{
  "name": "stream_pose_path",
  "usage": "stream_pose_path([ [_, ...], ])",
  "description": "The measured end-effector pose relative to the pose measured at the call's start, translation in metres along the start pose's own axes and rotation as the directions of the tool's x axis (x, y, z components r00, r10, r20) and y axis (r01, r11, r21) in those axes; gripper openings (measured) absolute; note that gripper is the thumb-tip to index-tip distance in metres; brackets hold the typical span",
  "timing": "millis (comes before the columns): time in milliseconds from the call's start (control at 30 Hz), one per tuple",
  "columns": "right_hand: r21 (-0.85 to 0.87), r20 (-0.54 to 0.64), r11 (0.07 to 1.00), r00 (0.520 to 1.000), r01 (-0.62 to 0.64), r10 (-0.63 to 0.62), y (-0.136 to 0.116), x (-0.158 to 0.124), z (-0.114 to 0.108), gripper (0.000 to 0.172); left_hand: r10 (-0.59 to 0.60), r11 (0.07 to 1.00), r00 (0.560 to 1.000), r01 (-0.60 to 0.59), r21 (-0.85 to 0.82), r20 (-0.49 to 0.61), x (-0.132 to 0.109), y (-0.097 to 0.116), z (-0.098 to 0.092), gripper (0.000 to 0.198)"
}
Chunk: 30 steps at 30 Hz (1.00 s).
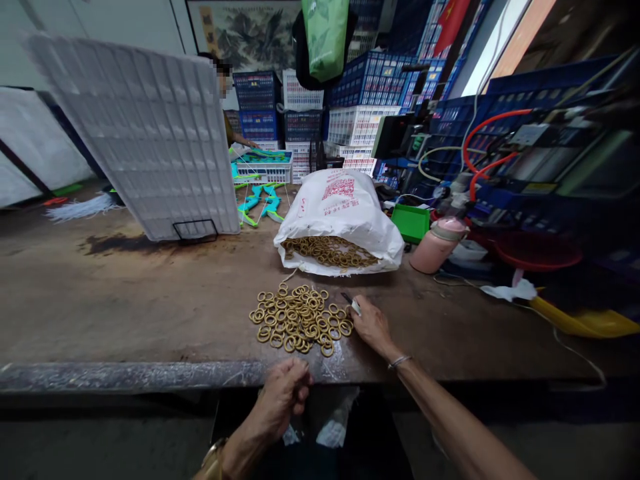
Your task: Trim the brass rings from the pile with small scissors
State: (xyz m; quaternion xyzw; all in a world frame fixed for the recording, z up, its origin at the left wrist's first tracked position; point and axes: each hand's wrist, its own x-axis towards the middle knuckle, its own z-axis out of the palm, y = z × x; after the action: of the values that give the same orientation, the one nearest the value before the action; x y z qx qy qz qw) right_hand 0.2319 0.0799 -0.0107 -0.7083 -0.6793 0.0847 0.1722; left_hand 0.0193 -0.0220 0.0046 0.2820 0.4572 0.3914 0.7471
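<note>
A loose pile of brass-coloured rings (300, 317) lies on the brown table near its front edge. At the pile's right side, my right hand (371, 325) is closed around a small tool with a thin dark blade (347, 297) and a whitish part by the fingers. My left hand (286, 392) is just in front of the table edge, below the pile. Its fingers are curled in, and whatever they may hold is hidden. Behind the rings, a white woven sack (340, 207) lies on its side, its mouth towards me and full of similar rings.
A white ribbed panel (150, 133) stands in a wire holder at left. Blue-green toy bows (260, 200) lie behind it, near a person. At right are a green tray (410, 223), a pink bottle (437, 245) and a machine with red hoses. Stacked crates (303, 123) fill the back.
</note>
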Motion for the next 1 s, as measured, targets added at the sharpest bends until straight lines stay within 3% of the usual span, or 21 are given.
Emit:
stream_pose_path([
  [67, 0.127, -0.057, 0.979, 0.986, 0.162, -0.156, -0.008, -0.009, 0.0, 0.015, 0.043, 0.999, 0.999, -0.043, 0.02, -0.025, 0.004, 0.001, 0.004, 0.034],
  [167, 0.365, -0.099, 0.864, 0.937, 0.347, -0.335, -0.03, -0.028, 0.003, 0.02, 0.083, 0.995, 0.993, -0.078, 0.063, -0.085, 0.009, -0.001, 0.004, 0.037],
  [333, 0.589, 0.011, 0.725, 0.893, 0.358, -0.45, -0.073, -0.062, 0.015, 0.012, 0.134, 0.98, 0.988, -0.121, 0.158, -0.071, 0.007, -0.006, -0.008, 0.036],
  [467, 0.718, 0.108, 0.676, 0.932, 0.167, -0.345, -0.092, -0.073, 0.02, 0.016, 0.256, 0.942, 0.958, -0.217, 0.256, -0.13, 0.0, -0.003, -0.015, 0.031],
  [600, 0.803, 0.23, 0.593, 0.948, -0.057, -0.221, -0.095, -0.074, 0.027, 0.024, 0.463, 0.832, 0.872, -0.365, 0.419, -0.159, -0.003, -0.001, -0.022, 0.026],
  [667, 0.825, 0.322, 0.539, 0.926, -0.17, -0.2, -0.095, -0.075, 0.03, 0.028, 0.516, 0.788, 0.842, -0.397, 0.47, -0.154, -0.003, -0.004, -0.027, 0.023],
  [800, 0.789, 0.563, 0.414, 0.803, -0.453, -0.195, -0.099, -0.08, 0.032, 0.035, 0.57, 0.713, 0.815, -0.426, 0.557, -0.107, -0.001, -0.011, -0.036, 0.02],
  [867, 0.785, 0.587, 0.373, 0.786, -0.495, -0.192, -0.103, -0.081, 0.03, 0.037, 0.579, 0.686, 0.811, -0.429, 0.587, -0.084, -0.001, -0.012, -0.038, 0.021],
  [1000, 0.815, 0.546, 0.354, 0.813, -0.46, -0.203, -0.105, -0.082, 0.031, 0.038, 0.585, 0.662, 0.81, -0.44, 0.607, -0.051, -0.005, -0.01, -0.037, 0.021],
])
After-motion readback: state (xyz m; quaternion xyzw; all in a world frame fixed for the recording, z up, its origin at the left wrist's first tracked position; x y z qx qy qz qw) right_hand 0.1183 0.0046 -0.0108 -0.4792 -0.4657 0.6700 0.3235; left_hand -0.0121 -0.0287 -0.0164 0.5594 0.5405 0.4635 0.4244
